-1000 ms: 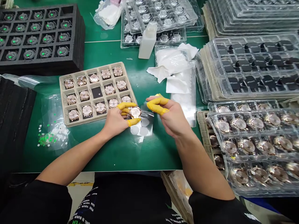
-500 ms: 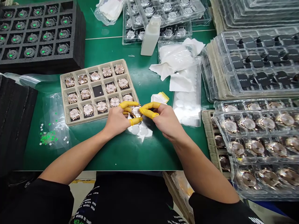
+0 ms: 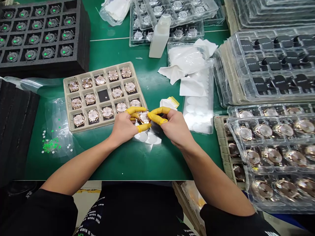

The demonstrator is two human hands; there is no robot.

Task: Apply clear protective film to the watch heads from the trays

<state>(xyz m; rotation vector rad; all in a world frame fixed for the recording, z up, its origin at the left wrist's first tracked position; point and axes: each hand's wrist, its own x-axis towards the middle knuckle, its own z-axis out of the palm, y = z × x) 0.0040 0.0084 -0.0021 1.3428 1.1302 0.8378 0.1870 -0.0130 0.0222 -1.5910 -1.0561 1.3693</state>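
Note:
My left hand (image 3: 124, 126), with yellow finger cots, grips a rose-gold watch case (image 3: 143, 117) just above the green mat. My right hand (image 3: 172, 126), also in yellow cots, pinches at the right edge of the same watch case, fingers closed on it. Under both hands lies a clear film sheet with round white stickers (image 3: 147, 137). Just left of my left hand sits a beige tray (image 3: 67, 108) holding several rose-gold watch cases, one cell empty.
A black foam tray (image 3: 83, 36) of green-dotted parts stands far left. Clear blister trays (image 3: 270, 65) with watch cases fill the right side. A white bottle (image 3: 159, 37), white wipes (image 3: 187, 68) and a sticker sheet with green dots (image 3: 52, 144) lie on the mat.
A second ago my right hand was apart from the watch case, holding a clear film. It has moved left and now pinches at the watch case in my left hand.

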